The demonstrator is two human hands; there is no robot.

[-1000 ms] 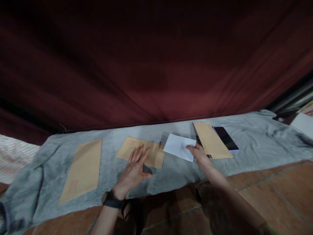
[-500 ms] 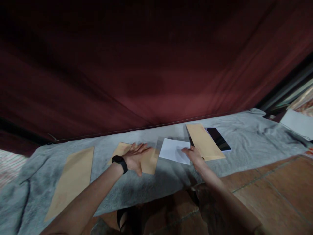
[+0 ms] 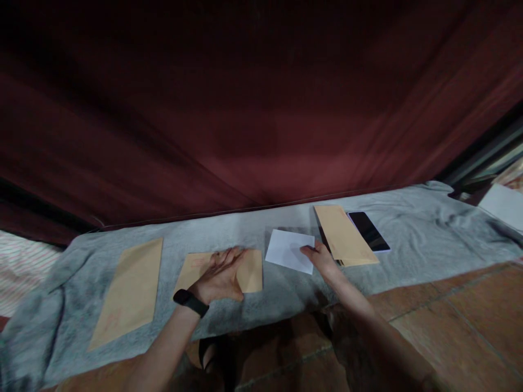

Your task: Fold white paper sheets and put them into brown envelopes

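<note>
My left hand point(image 3: 223, 280), with a dark band at the wrist, lies on a brown envelope point(image 3: 252, 272) in the middle of the grey cloth. Its thumb is spread from the fingers, and the palm covers part of the envelope. To the right, my right hand point(image 3: 322, 260) pinches the right edge of a white sheet of paper point(image 3: 288, 251) between thumb and fingers. The sheet is close to the envelope's right end. Just beyond my right hand lie brown envelopes point(image 3: 343, 231), seemingly stacked. Another brown envelope point(image 3: 133, 291) rests at the left, apart from both hands.
A dark-screened phone point(image 3: 370, 231) lies beside the right-hand envelopes. The grey cloth point(image 3: 417, 228) is wrinkled at both ends. A dark red fabric surface point(image 3: 261, 136) rises behind it. White paper point(image 3: 504, 204) shows at the far right, and brown floor tiles point(image 3: 457, 316) in front.
The middle envelope has turned to lie straighter under my left hand, which has shifted slightly left and nearer. My right hand still holds the white sheet, almost unmoved.
</note>
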